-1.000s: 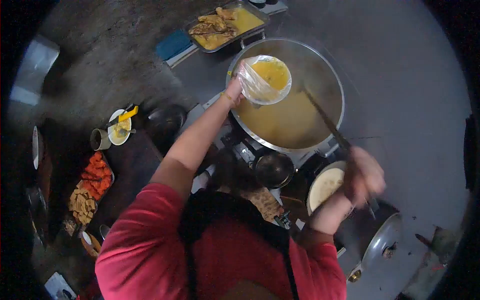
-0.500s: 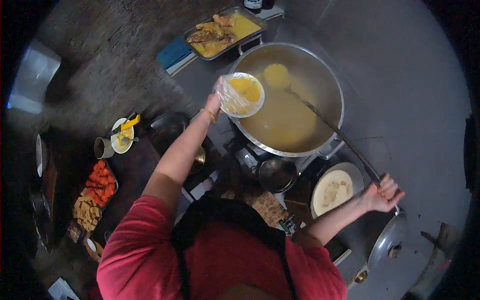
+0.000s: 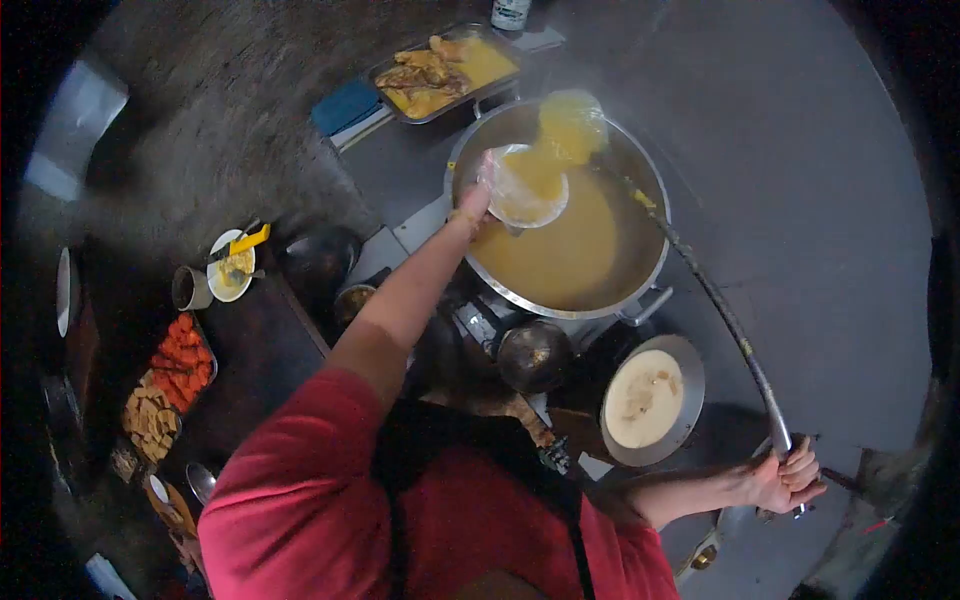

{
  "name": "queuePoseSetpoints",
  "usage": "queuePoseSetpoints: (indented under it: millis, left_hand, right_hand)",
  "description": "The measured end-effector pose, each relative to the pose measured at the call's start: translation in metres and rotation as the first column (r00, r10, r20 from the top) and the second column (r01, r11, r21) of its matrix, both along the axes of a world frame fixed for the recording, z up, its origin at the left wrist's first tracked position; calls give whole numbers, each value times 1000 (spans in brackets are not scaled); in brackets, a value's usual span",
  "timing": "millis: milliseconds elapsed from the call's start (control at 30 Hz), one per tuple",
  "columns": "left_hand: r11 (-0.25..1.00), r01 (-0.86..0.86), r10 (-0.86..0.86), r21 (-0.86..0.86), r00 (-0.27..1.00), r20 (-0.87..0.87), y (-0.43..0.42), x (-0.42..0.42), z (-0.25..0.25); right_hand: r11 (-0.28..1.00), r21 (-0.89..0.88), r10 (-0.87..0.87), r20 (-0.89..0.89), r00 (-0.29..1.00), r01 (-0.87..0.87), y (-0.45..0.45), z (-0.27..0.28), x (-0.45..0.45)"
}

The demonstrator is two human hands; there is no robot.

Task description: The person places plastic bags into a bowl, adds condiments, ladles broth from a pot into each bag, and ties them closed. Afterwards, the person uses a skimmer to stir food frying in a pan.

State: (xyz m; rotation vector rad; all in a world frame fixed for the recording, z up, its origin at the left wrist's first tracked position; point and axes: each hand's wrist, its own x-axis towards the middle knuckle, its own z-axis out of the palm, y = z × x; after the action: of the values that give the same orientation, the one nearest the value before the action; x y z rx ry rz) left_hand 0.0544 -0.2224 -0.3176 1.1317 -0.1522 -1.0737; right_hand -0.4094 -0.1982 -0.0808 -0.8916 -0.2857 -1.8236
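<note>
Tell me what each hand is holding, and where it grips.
The left hand holds a white bowl by its edge; the right hand grips a long ladle near the end of its handle.

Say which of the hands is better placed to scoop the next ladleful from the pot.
Probably the right hand: it grips the long ladle, while the left hand holds the bowl over the pot.

Cannot make out a single legible word, number, brand or sign. At the top edge of the frame, just right of centre, can see pale and dark printing on the labelled container (image 3: pixel 510 14), too small and cut off to read. At upper centre, can spot a small yellow mark (image 3: pixel 451 165) on the left rim of the big pot (image 3: pixel 548 309), too tiny to decipher.
</note>
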Motion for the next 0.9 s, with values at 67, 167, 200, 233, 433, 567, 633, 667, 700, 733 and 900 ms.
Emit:
queuePoseSetpoints:
  millis: [67,167,200,233,433,567,633,667,700,733,900]
  left_hand:
    - [999,50,-50,-18,999,-18,-5,10,-17]
    - [987,48,-62,-153,994,-92,14,9,-12]
    - [987,46,-56,-151,996,-66,29,6,-2]
    - [990,38,-44,-139,998,-43,41,4,13]
    - [992,105,-118,70,969,216,122,44,-8]
    - [978,156,-176,137,973,150,195,67,-37]
    - [978,175,-190,115,973,130,243,67,-36]
    - [982,183,-188,53,973,133,268,61,-33]
    - [982,190,-187,-12,972,143,293,56,-30]
    - [960,248,-254,126,966,36,317,62,-42]
    - [969,199,-221,145,964,149,400,57,-90]
  right_hand:
    - [998,62,-5,40,999,2,-7,-3,-11]
    - [998,-31,-46,-11,999,46,-2,4,11]
    - [994,-64,-95,-95,991,89,2,8,27]
    - [988,-123,-119,-204,972,95,-6,8,53]
    - [728,-685,-664,-715,220,-28,-29,-70,236]
    - [728,-493,-575,-817,-35,-476,-47,-153,327]
    - [796,-298,-465,-858,-217,-527,-43,-179,363]
    - [764,-293,-517,-811,-273,-574,-46,-188,378]
    - [791,-242,-462,-838,-290,-562,-46,-199,389]
    - [817,-179,-398,-863,-312,-548,-44,-211,397]
    - [458,-736,-794,-591,143,-499,-5,-195,433]
